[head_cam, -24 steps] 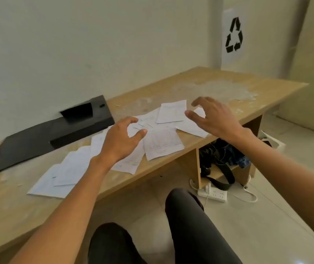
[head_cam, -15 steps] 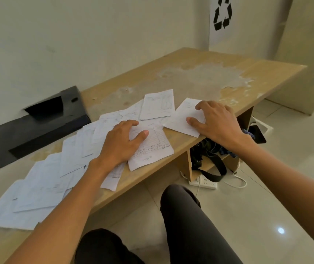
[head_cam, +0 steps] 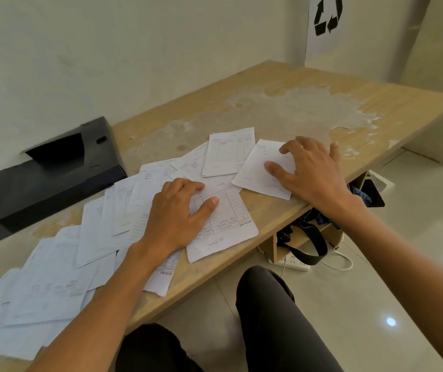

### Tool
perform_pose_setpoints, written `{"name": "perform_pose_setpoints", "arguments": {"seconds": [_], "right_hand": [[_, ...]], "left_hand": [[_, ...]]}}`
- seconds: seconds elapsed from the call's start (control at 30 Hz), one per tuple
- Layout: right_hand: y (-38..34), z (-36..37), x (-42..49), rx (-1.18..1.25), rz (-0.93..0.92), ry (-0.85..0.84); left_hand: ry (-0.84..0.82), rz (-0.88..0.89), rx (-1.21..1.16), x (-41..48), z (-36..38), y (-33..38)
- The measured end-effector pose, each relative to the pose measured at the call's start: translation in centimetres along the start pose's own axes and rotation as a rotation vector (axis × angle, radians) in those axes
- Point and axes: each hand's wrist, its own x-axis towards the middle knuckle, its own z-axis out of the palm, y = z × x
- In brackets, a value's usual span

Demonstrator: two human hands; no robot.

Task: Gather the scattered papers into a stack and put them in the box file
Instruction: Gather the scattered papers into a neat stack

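Observation:
Several white papers (head_cam: 99, 237) lie scattered and overlapping across the wooden desk (head_cam: 282, 108), from its near left edge to its middle. My left hand (head_cam: 177, 216) rests flat, fingers spread, on a lined form (head_cam: 225, 224) near the desk's front edge. My right hand (head_cam: 311, 167) presses flat on a separate sheet (head_cam: 258, 170) at the right end of the spread. Another sheet (head_cam: 228, 151) lies just behind, between the hands. The black box file (head_cam: 40, 178) lies open against the wall at the back left, apart from both hands.
The desk's right half has a worn, pale peeled patch (head_cam: 308, 108). Under the desk a shelf holds a black strap bag (head_cam: 308, 242), with a white power strip (head_cam: 292, 264) on the tiled floor. My dark-trousered knees (head_cam: 268, 304) sit below the front edge. A recycling sign (head_cam: 327, 14) hangs on the wall.
Both hands came down from hovering above the papers to lie flat on them. The view has tilted down and closer to the desk.

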Motion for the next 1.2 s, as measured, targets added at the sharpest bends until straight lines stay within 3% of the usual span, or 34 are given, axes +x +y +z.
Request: {"name": "perform_pose_setpoints", "arguments": {"seconds": [0.2, 0.37, 0.53, 0.8, 0.9, 1.2], "right_hand": [[-0.7, 0.4, 0.4, -0.171, 0.033, -0.099], [-2.0, 1.2, 1.9, -0.181, 0.032, -0.164], [-3.3, 2.6, 2.7, -0.203, 0.024, -0.222], [-4.6, 3.4, 3.8, -0.168, 0.122, -0.126], [-5.1, 3.8, 4.7, -0.209, 0.053, -0.162], [-5.3, 4.2, 7.0, 0.095, -0.002, -0.209]], "left_hand": [[-0.058, -0.028, 0.020, 0.1, -0.7, 0.1], [-0.105, -0.064, 0.143, -0.1, -1.6, -0.5], [-0.189, -0.080, 0.115, -1.0, -2.4, -1.4], [-0.060, -0.174, -0.144, -2.1, -1.5, -2.3], [-0.035, -0.137, -0.139, -2.0, -1.5, -2.1], [-0.009, -0.177, -0.133, -2.1, -1.3, -2.4]]}}
